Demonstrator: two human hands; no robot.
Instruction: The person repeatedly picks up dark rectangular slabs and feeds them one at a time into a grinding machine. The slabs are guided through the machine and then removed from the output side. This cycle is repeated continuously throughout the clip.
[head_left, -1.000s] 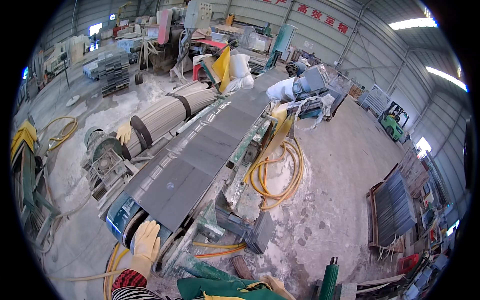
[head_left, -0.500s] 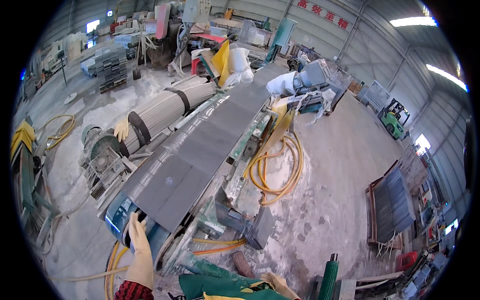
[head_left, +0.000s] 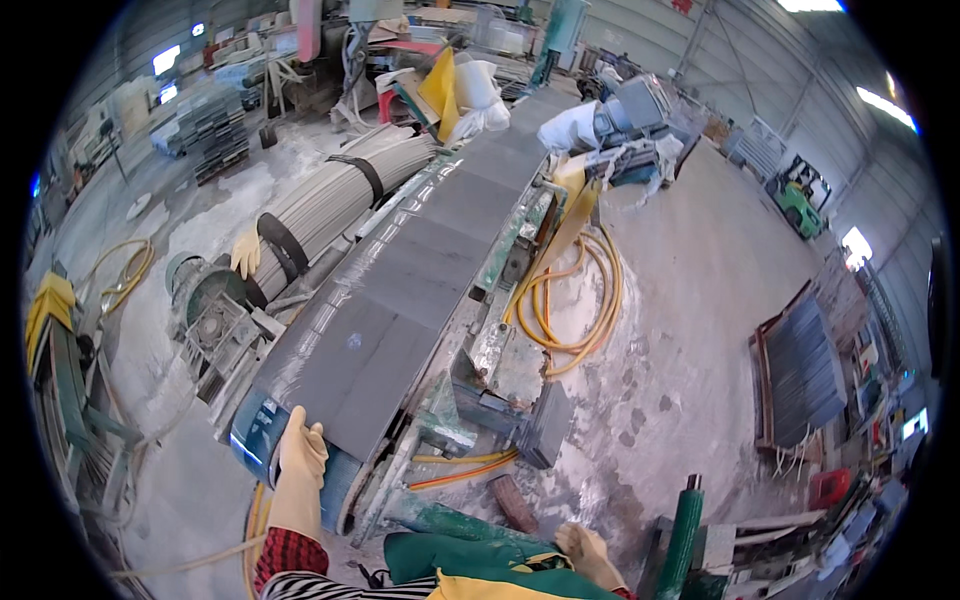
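Note:
Dark grey flat slabs [head_left: 365, 375] lie end to end along a conveyor that runs away from me. My left hand [head_left: 300, 460], in a cream glove, is at the conveyor's blue near end [head_left: 258, 428], by the closest slab's near edge. Its fingers point forward, the thumb a little apart; whether they press on the slab I cannot tell. Low in the view, beside the green and yellow apron [head_left: 450, 560], hangs my right hand [head_left: 585, 550], also gloved. Its fingers are curled in, with nothing seen in them.
A strapped roll of pale rods [head_left: 325, 205] and a motor [head_left: 212, 300] flank the conveyor's left. Coiled yellow hose [head_left: 605, 300] lies on the floor to its right. A green post [head_left: 682, 535] stands near me. Farther right are a slab rack [head_left: 800, 380] and a green forklift [head_left: 798, 205].
My left hand has moved forward and right, up to the near slab's edge. The right hand has shifted slightly right, and its fingers look more curled. The whole view has tilted downward.

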